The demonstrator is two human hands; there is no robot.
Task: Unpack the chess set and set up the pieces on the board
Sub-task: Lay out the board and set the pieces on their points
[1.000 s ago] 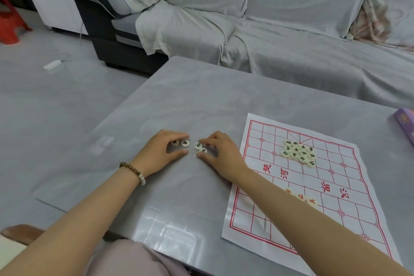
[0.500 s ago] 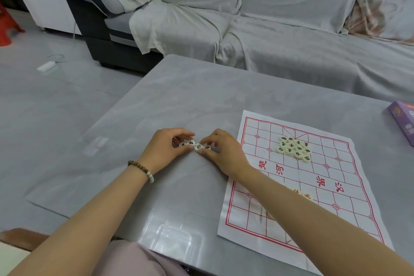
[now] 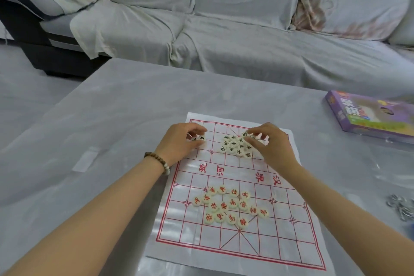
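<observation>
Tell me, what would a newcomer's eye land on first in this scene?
Two bare hands work at the far half of a red-lined paper board on the grey table. The left hand holds two black-lettered pieces, and the right hand curls its fingers over a heap of black-lettered pieces. Nearer the camera, red-lettered pieces lie loose on the board, and a purple box sits at the table's far right.

Both forearms bare up to the near frame edge. Left hand (image 3: pixel 179 141): wrist carries a bracelet (image 3: pixel 157 162) of round dark-brown beads, with a few pale beads at its near end.
</observation>
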